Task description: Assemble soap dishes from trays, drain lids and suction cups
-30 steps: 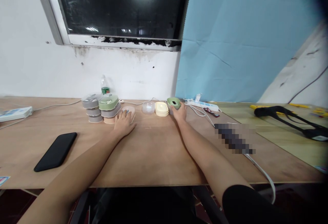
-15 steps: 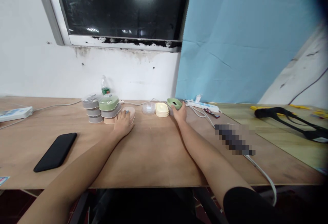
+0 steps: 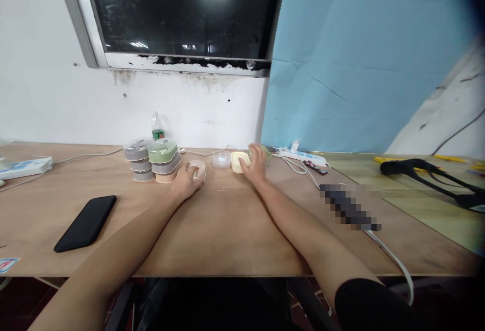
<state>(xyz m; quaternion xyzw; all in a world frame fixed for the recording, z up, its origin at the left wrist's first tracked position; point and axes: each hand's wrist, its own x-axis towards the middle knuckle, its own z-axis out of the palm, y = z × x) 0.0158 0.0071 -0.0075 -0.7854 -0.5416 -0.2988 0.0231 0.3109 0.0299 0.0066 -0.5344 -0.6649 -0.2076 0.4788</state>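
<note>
My left hand [image 3: 187, 181] is closed on the side of a pale pink plastic container [image 3: 198, 169] with a clear lid, resting on the table. My right hand [image 3: 256, 166] is open, fingers stretched upward and thumb apart, over the right edge of a stack of pale yellow containers [image 3: 238, 163]. Partly hidden behind that hand is a green container [image 3: 269, 155]. A clear round lid or dish [image 3: 221, 159] lies left of the yellow stack. Beside my left hand stand two stacks, one topped by a green clear-lidded container [image 3: 162, 152], the other by a grey one [image 3: 137, 150].
A black phone [image 3: 85, 223] lies on the wooden table [image 3: 220, 235] at left. Behind the stacks stands a plastic bottle [image 3: 156, 127]. Power strips [image 3: 306, 158] and white cables lie at the back right, near a black strap-like frame [image 3: 428, 179]. A blurred dark object [image 3: 348, 207] is at right.
My right hand has let go of the green container and moved left to the yellow stack. My left hand and the pink container have shifted slightly right.
</note>
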